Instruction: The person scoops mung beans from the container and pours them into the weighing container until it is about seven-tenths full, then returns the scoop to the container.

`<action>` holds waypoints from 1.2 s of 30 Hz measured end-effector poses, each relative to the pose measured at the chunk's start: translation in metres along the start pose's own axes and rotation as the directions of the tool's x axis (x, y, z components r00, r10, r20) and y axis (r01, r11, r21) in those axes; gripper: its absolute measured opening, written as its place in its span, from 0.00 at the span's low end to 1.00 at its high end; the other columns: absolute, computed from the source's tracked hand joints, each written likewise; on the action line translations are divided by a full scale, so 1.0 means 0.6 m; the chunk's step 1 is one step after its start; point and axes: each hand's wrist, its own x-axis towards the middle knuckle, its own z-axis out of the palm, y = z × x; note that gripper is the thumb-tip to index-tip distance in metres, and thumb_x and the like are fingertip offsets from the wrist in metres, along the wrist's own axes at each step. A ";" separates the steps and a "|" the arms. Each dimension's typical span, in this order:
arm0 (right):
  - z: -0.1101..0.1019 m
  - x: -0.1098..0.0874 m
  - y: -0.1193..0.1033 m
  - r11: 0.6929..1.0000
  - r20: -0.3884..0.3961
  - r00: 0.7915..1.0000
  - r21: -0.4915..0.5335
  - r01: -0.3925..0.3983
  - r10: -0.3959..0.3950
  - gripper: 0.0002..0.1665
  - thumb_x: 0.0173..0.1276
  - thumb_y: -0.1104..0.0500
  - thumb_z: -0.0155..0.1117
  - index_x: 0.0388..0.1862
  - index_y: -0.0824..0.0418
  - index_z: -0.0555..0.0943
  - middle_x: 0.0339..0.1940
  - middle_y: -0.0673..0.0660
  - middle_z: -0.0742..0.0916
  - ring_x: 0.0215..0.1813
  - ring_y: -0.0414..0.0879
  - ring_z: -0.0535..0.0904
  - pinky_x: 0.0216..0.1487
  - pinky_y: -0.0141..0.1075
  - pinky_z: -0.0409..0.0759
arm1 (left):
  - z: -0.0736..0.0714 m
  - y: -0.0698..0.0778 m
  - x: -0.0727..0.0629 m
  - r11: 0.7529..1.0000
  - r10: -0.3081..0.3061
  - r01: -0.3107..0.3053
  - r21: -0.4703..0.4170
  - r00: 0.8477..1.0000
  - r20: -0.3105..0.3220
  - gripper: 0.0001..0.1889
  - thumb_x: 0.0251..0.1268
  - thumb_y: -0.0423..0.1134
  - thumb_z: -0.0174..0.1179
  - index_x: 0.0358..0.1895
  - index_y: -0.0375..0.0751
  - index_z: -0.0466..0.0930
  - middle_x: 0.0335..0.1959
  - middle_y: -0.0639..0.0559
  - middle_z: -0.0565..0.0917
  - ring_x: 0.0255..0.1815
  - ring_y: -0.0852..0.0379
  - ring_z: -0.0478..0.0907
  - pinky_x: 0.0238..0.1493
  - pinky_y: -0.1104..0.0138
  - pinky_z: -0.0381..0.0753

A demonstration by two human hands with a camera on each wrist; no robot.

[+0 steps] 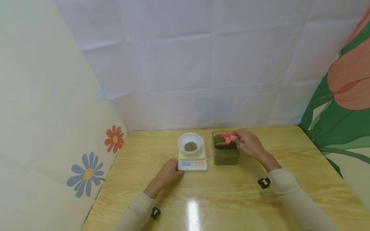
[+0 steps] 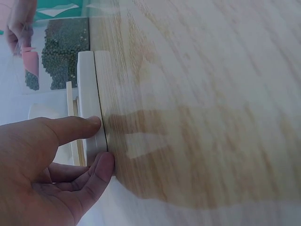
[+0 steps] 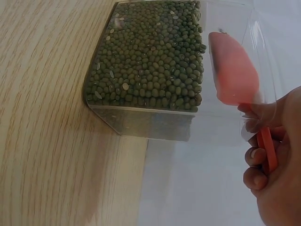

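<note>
A white kitchen scale (image 1: 192, 169) with a lit display stands on the table. On its platform sits a white bowl (image 1: 182, 138) with some green mung beans (image 1: 190, 147) at the bottom. My left hand (image 1: 167, 171) holds the scale's front left corner; in the left wrist view its thumb presses the white side (image 2: 88, 80). To the right stands a clear container (image 1: 226, 158), well filled with mung beans (image 3: 150, 56). My right hand (image 1: 250, 144) grips the handle of a pink scoop (image 1: 227, 138), heaped with beans, just above the bean layer inside the container's walls.
The wooden table (image 1: 231, 199) ends at a white covered wall (image 1: 179, 64) behind the scale and container. Side walls with painted flowers (image 1: 88, 174) flank it. A black strap piece with a yellow mark (image 1: 264, 183) hangs at each sleeve.
</note>
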 end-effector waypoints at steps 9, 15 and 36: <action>-0.001 -0.002 0.002 1.000 -0.009 1.000 0.004 -0.001 0.001 0.17 0.77 0.61 0.65 0.59 0.69 0.84 0.54 0.68 0.89 0.55 0.63 0.82 0.57 0.62 0.81 | 0.003 -0.008 0.004 1.000 0.025 -0.025 0.012 1.000 -0.005 0.13 0.63 0.35 0.74 0.45 0.32 0.86 0.35 0.47 0.83 0.35 0.56 0.75 0.38 0.63 0.82; -0.004 -0.007 0.000 1.000 -0.006 1.000 0.011 -0.028 0.028 0.17 0.80 0.58 0.64 0.59 0.67 0.84 0.51 0.64 0.88 0.50 0.58 0.81 0.50 0.57 0.80 | 0.007 -0.011 0.005 1.000 0.022 -0.022 0.001 1.000 0.002 0.13 0.64 0.36 0.74 0.47 0.33 0.87 0.38 0.45 0.86 0.37 0.56 0.77 0.43 0.59 0.85; -0.013 -0.006 0.010 0.999 -0.051 0.998 0.032 -0.033 0.035 0.15 0.81 0.60 0.61 0.58 0.69 0.83 0.50 0.67 0.88 0.50 0.61 0.82 0.51 0.60 0.81 | 0.002 -0.004 0.002 1.000 0.007 -0.006 -0.025 1.000 0.012 0.15 0.65 0.37 0.72 0.52 0.34 0.87 0.41 0.45 0.87 0.39 0.56 0.78 0.47 0.57 0.86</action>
